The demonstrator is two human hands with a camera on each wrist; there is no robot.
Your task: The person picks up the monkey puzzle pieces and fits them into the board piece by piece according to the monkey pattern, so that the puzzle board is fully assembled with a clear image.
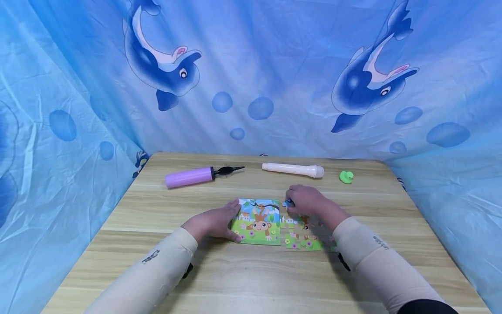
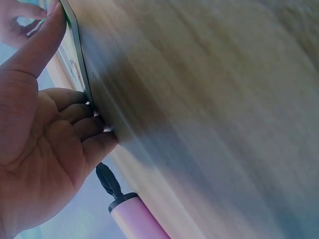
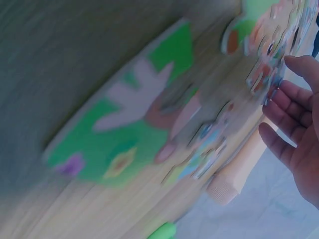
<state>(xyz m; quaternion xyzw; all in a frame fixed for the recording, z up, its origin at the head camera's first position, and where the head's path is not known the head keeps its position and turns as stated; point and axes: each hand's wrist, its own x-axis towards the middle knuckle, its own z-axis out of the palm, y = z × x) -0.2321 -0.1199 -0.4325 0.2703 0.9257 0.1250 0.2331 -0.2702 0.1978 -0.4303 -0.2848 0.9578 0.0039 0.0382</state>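
A square monkey puzzle board [image 1: 256, 222] lies flat on the table. My left hand [image 1: 217, 220] rests along its left side, thumb at the near corner and fingers towards the far one. In the left wrist view the thumb [image 2: 42, 45] lies against the board's edge and the other fingers [image 2: 92, 127] bend loosely beside it. Right of the board, my right hand [image 1: 307, 201] pinches a small bluish puzzle piece [image 1: 289, 203], mostly covered by the fingers. Loose puzzle pieces [image 1: 292, 242] lie below that hand, some partly hidden by the forearm.
Behind the hands lie a purple balloon pump [image 1: 190, 177] with a black nozzle, a white microphone-shaped stick [image 1: 292, 169] and a green toy duck [image 1: 346, 176]. A blue dolphin-print curtain [image 1: 243, 65] stands around the wooden table [image 1: 251, 279].
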